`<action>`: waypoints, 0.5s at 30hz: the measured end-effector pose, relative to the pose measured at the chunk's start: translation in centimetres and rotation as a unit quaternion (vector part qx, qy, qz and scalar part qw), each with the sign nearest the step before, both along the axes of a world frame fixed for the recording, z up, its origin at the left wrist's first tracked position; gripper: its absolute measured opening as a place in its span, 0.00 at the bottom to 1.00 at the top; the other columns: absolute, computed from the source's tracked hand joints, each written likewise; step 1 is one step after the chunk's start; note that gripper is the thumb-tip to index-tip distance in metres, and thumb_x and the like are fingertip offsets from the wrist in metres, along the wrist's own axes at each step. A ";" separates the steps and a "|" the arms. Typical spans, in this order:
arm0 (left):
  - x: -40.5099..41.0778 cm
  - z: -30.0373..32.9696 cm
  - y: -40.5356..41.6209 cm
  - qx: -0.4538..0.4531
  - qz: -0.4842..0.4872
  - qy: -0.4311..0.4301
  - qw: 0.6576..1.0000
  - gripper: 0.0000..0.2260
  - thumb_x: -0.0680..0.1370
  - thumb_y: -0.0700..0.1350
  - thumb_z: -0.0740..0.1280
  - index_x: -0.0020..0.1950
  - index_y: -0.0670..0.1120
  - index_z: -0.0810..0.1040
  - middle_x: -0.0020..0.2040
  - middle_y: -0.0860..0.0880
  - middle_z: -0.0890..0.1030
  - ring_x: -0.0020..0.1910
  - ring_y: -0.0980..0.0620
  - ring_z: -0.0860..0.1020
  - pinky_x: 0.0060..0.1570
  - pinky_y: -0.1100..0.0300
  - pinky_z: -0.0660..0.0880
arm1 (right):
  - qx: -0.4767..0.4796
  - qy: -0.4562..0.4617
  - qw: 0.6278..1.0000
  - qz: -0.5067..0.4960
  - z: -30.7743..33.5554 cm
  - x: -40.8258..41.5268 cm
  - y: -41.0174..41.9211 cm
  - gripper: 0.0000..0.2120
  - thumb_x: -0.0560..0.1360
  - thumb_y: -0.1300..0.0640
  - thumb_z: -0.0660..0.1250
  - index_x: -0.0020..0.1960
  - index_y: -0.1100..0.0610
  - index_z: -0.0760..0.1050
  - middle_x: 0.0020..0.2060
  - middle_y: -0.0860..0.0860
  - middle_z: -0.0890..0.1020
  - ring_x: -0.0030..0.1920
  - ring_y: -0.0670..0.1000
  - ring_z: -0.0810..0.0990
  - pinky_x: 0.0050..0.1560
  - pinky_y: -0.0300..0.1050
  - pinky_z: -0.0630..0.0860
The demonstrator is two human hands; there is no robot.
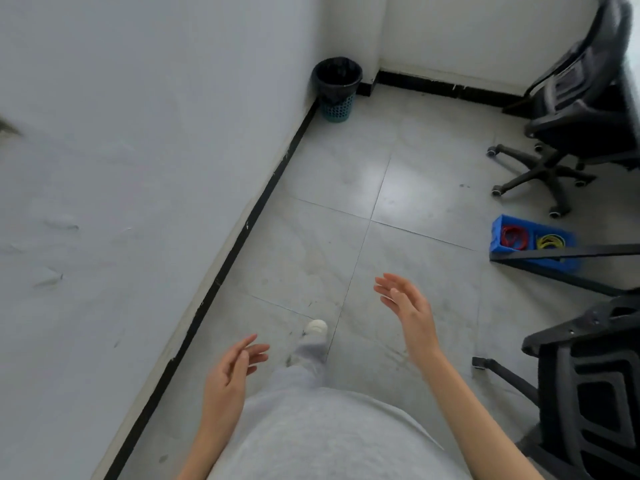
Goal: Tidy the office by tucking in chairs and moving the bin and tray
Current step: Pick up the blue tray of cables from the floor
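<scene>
bin at my 12 o'clock, in the far floor corner, upright, well apart from both hands | tray at 2 o'clock, nearer my right hand | left hand and right: fingers loosely spread, holding nothing

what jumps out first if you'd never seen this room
The blue tray on the floor at right, holding red and yellow bands, is the brightest thing, partly under a dark desk frame. Next come the two bare hands, left hand and right hand, open and empty over the grey tiles. A teal bin with a black liner sits in the far corner.
</scene>
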State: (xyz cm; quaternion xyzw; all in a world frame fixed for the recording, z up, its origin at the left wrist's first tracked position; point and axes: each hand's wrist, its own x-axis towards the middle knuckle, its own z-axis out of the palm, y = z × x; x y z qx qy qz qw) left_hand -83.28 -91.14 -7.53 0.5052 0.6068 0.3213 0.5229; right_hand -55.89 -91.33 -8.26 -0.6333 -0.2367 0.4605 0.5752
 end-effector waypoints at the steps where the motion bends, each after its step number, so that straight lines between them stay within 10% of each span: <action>1: 1.4 0.3 3.4 0.003 -0.026 -0.005 1.000 0.16 0.80 0.35 0.54 0.54 0.52 0.77 0.47 0.56 0.84 0.44 0.55 0.82 0.45 0.67 0.78 | -0.011 0.006 1.000 -0.020 -0.2 0.7 1.5 0.15 0.78 0.68 0.55 0.52 0.54 0.76 0.50 0.53 0.81 0.48 0.45 0.82 0.52 0.38 0.77; 15: 30.0 1.7 39.4 0.040 -0.313 -0.007 0.949 0.15 0.80 0.36 0.56 0.56 0.52 0.76 0.45 0.54 0.84 0.46 0.54 0.82 0.46 0.65 0.77 | -0.072 0.066 0.960 -0.263 -3.0 16.7 17.2 0.13 0.78 0.69 0.55 0.53 0.58 0.76 0.50 0.55 0.82 0.49 0.49 0.82 0.46 0.34 0.78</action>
